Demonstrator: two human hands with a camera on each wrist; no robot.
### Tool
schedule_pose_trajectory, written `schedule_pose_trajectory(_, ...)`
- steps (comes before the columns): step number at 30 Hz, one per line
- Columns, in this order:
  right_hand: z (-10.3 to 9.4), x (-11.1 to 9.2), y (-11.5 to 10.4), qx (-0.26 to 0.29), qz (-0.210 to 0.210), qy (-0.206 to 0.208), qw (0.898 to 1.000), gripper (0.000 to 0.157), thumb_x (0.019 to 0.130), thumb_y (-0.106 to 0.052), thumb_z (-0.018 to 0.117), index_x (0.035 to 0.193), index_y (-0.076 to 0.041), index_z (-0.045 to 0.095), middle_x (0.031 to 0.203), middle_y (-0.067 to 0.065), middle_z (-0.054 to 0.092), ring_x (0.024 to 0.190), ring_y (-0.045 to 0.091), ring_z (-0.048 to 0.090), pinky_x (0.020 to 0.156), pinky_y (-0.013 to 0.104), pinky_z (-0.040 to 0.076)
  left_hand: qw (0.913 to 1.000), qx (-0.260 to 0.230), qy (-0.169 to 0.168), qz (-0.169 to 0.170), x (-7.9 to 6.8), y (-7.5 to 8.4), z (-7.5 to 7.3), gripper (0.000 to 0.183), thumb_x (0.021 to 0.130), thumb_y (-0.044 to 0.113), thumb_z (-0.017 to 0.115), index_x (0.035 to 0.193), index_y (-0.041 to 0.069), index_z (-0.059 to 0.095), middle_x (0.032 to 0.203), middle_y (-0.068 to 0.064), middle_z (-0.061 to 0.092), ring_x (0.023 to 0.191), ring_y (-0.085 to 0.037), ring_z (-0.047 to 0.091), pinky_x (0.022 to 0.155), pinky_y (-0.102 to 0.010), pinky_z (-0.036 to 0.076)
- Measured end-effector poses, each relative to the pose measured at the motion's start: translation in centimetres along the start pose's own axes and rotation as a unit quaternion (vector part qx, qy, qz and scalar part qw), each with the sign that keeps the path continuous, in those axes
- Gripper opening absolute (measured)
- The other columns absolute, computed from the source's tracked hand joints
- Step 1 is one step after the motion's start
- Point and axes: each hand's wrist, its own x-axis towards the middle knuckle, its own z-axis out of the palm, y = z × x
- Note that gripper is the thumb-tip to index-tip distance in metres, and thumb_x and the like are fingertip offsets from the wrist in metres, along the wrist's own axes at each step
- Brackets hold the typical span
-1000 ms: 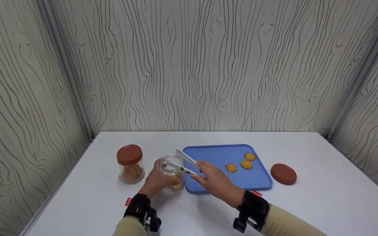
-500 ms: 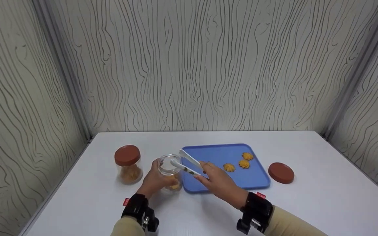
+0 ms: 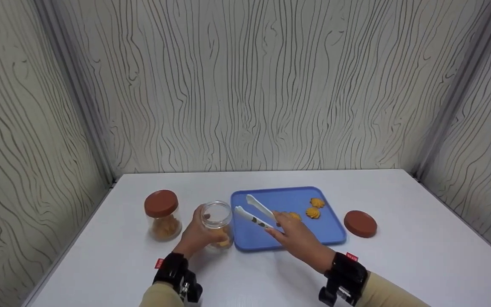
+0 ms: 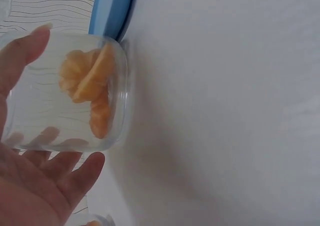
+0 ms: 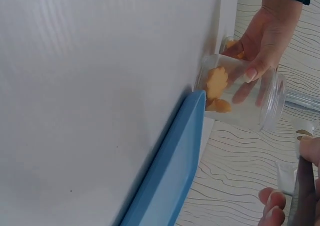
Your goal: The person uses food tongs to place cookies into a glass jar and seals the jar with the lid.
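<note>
The left grip (image 3: 198, 234) curls round the clear cookie jar (image 3: 225, 226), just beside the blue tray (image 3: 249, 238). The right grip (image 3: 298, 238) holds white tongs (image 3: 262, 208) over the tray. The jar looks hard and slippery; hug its round middle.

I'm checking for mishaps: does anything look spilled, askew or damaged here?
No, nothing stands out. The left hand holds the open jar, the right hand holds the tongs, the three loose cookies lie on the blue tray, and the removed lid rests on the table.
</note>
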Motion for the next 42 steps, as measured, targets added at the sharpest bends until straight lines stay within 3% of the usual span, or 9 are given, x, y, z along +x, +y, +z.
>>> schedule_pose_trajectory(6,-0.4,-0.5,0.6,0.005,0.016,0.005,1.000,0.053,0.096,-0.025,0.062,0.132,0.012,0.049,0.107,0.018,0.059,0.095,0.032,0.057,0.075,0.045,0.050,1.0000,-0.003,0.001,0.004,0.1,-0.2,-0.1,0.106,0.065,0.020,0.090,0.147,0.003,0.025,0.142,-0.023,0.044,0.129,-0.040,0.042,0.106,-0.058,0.032)
schedule_pose_trajectory(13,-0.6,-1.0,1.4,0.001,0.024,0.005,1.000,0.053,0.097,-0.028,0.060,0.133,0.009,0.049,0.110,0.014,0.058,0.090,0.023,0.057,0.072,0.041,0.049,0.9998,0.002,0.009,0.015,0.1,-0.2,-0.1,0.103,0.065,0.020,0.090,0.145,0.002,0.029,0.139,-0.024,0.046,0.126,-0.040,0.045,0.104,-0.056,0.035)
schedule_pose_trajectory(19,-1.0,-1.3,2.1,0.006,0.036,0.004,0.999,0.052,0.097,-0.028,0.060,0.132,0.009,0.050,0.116,0.016,0.059,0.097,0.028,0.059,0.076,0.043,0.051,0.9998,-0.006,0.006,0.020,0.0,-0.3,-0.1,0.104,0.064,0.018,0.091,0.145,0.001,0.029,0.139,-0.025,0.046,0.127,-0.041,0.044,0.104,-0.056,0.035)
schedule_pose_trajectory(27,-1.5,-1.9,2.8,0.006,0.061,0.005,0.998,0.053,0.096,-0.027,0.062,0.132,0.009,0.050,0.106,0.013,0.060,0.090,0.024,0.056,0.075,0.041,0.050,0.9997,-0.019,0.002,0.015,0.0,-0.2,-0.1,0.106,0.063,0.016,0.090,0.146,0.000,0.027,0.139,-0.026,0.045,0.128,-0.042,0.042,0.105,-0.057,0.033)
schedule_pose_trajectory(34,-1.6,-2.0,3.4,-0.007,0.075,0.016,0.997,0.052,0.095,-0.025,0.064,0.133,0.008,0.050,0.105,0.013,0.060,0.089,0.024,0.057,0.074,0.040,0.049,0.9992,-0.012,0.005,0.038,0.0,0.0,-0.1,0.104,0.062,0.014,0.091,0.144,-0.001,0.029,0.136,-0.027,0.047,0.125,-0.043,0.044,0.104,-0.057,0.034)
schedule_pose_trajectory(42,-2.0,-2.4,3.7,-0.004,0.099,0.012,0.995,0.055,0.094,-0.024,0.064,0.134,0.010,0.048,0.113,0.019,0.060,0.101,0.029,0.059,0.079,0.044,0.049,1.0000,0.002,0.003,0.008,0.1,-0.3,-0.1,0.105,0.065,0.020,0.090,0.146,0.002,0.026,0.140,-0.023,0.046,0.128,-0.041,0.043,0.104,-0.058,0.035)
